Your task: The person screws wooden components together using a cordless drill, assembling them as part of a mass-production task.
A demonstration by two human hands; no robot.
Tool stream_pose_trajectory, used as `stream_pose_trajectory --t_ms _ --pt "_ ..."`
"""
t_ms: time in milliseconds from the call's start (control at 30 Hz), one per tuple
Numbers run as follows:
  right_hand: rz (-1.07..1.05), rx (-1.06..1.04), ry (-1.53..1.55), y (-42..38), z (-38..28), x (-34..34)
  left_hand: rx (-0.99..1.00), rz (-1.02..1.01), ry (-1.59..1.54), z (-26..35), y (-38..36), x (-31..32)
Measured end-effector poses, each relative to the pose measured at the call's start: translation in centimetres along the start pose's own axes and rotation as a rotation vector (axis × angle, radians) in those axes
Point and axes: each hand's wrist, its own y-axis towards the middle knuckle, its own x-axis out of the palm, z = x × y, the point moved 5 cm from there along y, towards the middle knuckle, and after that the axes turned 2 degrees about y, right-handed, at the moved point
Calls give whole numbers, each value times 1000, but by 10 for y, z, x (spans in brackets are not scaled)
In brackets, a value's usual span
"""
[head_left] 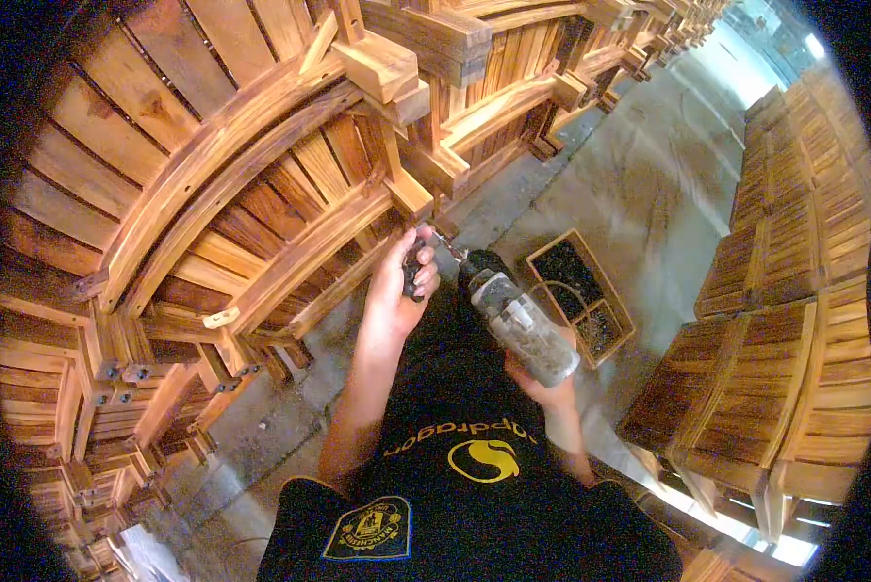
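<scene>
My left hand (pixel 394 276) is raised in front of my chest, its fingers curled over a small cluster of dark pieces (pixel 415 272) that look like black screws or bolts. Its fingertips are close to the end of a wooden chair or bench part (pixel 409 194). In my right hand (pixel 550 386) is a power drill (pixel 523 325) with a dusty grey body and black chuck. The drill's bit (pixel 447 242) points up and left, its tip right beside my left fingertips. My right fingers are mostly hidden behind the tool.
Slatted wooden furniture (pixel 261 209) with curved rails is stacked along the left and into the distance. A wooden box (pixel 591 301) of dark hardware, divided inside, lies on the concrete floor (pixel 663 218). More slatted wooden pieces (pixel 736 388) stand at the right.
</scene>
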Motion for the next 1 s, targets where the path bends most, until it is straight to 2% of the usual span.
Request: stream_pose_trajectory --t_ms 100,133,200,300,333,400,500,567,667,800,1000 --pt "35 12 -113 -7 12 -3 -82 -95 -183 -3 5 -4" --pt "-13 25 -149 -3 11 -1 -81 -93 -183 -4 9 -10" --pt "-62 38 -181 -2 13 1 -196 -40 -393 -11 15 -18" --pt "-87 -58 -278 -2 10 2 -134 141 -419 -21 14 -25" --pt "-46 -2 -177 0 5 1 -104 229 -419 -22 13 -28" --pt "-3 56 -77 2 3 -2 -131 253 -426 -30 19 -43" --pt "-66 33 -154 7 1 0 -145 169 -355 -35 22 -50" --pt "-38 31 -55 9 0 0 -88 23 -185 -33 22 -45" --pt "-73 -56 -139 7 5 -1 -50 70 -48 -27 18 -34" --pt "-4 -34 -62 6 -1 -3 13 91 35 -20 12 -17" --pt "-60 -18 -142 2 15 -2 -5 6 168 -15 21 -28"
